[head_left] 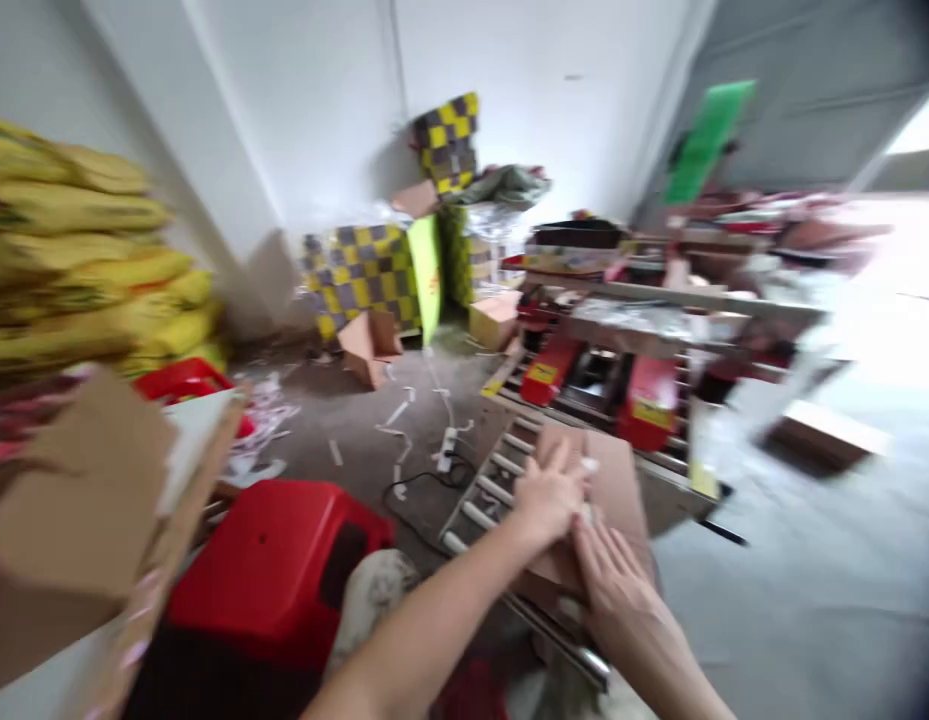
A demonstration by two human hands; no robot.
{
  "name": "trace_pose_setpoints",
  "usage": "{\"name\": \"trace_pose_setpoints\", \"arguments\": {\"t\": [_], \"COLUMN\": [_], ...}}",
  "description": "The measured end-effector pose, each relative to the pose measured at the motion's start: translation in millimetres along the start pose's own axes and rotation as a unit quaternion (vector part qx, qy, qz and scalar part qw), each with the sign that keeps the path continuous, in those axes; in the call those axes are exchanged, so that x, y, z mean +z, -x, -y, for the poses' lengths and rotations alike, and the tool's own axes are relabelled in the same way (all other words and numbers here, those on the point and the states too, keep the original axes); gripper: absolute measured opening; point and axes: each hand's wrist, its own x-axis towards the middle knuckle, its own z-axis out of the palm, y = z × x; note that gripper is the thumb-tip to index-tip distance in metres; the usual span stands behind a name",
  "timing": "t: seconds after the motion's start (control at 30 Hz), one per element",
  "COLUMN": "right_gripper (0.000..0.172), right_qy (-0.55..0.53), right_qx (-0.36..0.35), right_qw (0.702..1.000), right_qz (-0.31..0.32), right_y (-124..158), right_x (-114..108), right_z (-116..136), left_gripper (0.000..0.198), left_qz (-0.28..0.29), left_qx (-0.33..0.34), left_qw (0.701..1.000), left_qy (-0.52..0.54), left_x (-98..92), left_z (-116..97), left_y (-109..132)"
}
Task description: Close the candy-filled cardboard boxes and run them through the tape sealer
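Observation:
A brown cardboard box (616, 470) lies on a short roller conveyor (479, 515) in front of me. On its top face rests my left hand (550, 495), fingers spread and pressing near the middle seam. My right hand (615, 572) lies flat on the near right part of the same face, fingers stretched out, close beside the left. A small whitish spot shows by the left fingertips; blur hides what it is. Just beyond the box stands a carton-sealing machine with red side parts (650, 400). Neither hand grips anything visible.
Left of me are a red stool-like object (258, 560) and a table with an open carton (66, 520). Yellow sacks (81, 250) are stacked at far left. A power strip (447, 450) with a black cable lies on the floor. Checkered bundles (366, 275) stand by the wall.

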Motion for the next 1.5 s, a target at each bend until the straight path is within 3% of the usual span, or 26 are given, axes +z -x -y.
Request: {"name": "trace_pose_setpoints", "arguments": {"t": [0.07, 0.13, 0.2, 0.37, 0.47, 0.57, 0.63, 0.73, 0.83, 0.97, 1.03, 1.23, 1.33, 1.4, 1.43, 1.5], "right_gripper": [0.065, 0.069, 0.069, 0.067, 0.068, 0.068, 0.066, 0.063, 0.052, 0.033, 0.027, 0.021, 0.023, 0.025, 0.025, 0.024], "right_qy": [0.097, 0.155, 0.170, 0.166, 0.183, 0.196, 0.175, 0.117, 0.064, 0.042, 0.039, 0.015, -0.031, -0.107, -0.161, -0.286], "right_qx": [-0.057, -0.068, -0.057, 0.025, 0.090, 0.108, 0.057, -0.061, -0.142, -0.209, -0.251, -0.338, -0.338, -0.328, -0.307, -0.218], "right_qw": [0.993, 0.984, 0.982, 0.984, 0.978, 0.974, 0.981, 0.991, 0.987, 0.975, 0.964, 0.937, 0.933, 0.927, 0.924, 0.919], "right_qz": [0.042, 0.059, 0.059, 0.067, 0.040, -0.034, -0.059, -0.012, 0.047, 0.069, 0.073, 0.093, 0.120, 0.149, 0.161, 0.162], "right_y": [-3, -19, -48, -143, -179, -174, -149, -99, -63, -40, -31, -9, -5, -6, -8, -11], "right_x": [-11, -14, -12, -11, -14, -3, 11, 24, 21, 9, 4, -4, -9, -11, -12, -12], "right_z": [-12, -27, -51, -121, -128, -88, -41, 34, 91, 132, 145, 183, 205, 218, 222, 223], "left_gripper": [0.045, 0.051, 0.055, 0.058, 0.066, 0.067, 0.062, 0.054, 0.047, 0.036, 0.038, 0.011, 0.016, 0.017, 0.017, 0.018], "left_qz": [-0.021, -0.077, -0.123, -0.136, -0.139, -0.146, -0.158, -0.169, -0.206, -0.302, -0.322, -0.275, -0.327, -0.364, -0.391, -0.461], "left_qx": [0.020, 0.006, -0.033, -0.213, -0.274, -0.293, -0.294, -0.274, -0.225, -0.127, -0.086, -0.020, -0.029, -0.044, -0.056, -0.079], "left_qw": [0.996, 0.981, 0.961, 0.896, 0.859, 0.838, 0.830, 0.828, 0.840, 0.885, 0.904, 0.939, 0.915, 0.878, 0.844, 0.742], "left_qy": [0.090, 0.176, 0.244, 0.366, 0.409, 0.436, 0.446, 0.459, 0.448, 0.330, 0.268, 0.208, 0.236, 0.309, 0.362, 0.481], "left_x": [-3.5, -5.0, -1.0, 20.5, 18.8, 2.2, -13.8, -40.2, -66.0, -98.7, -113.8, -140.3, -136.6, -133.1, -133.2, -138.6], "left_z": [12, 36, 63, 112, 126, 131, 129, 115, 94, 71, 65, 59, 59, 61, 63, 72], "left_y": [-5, 8, 39, 133, 169, 192, 202, 208, 205, 206, 212, 242, 263, 277, 283, 296]}}
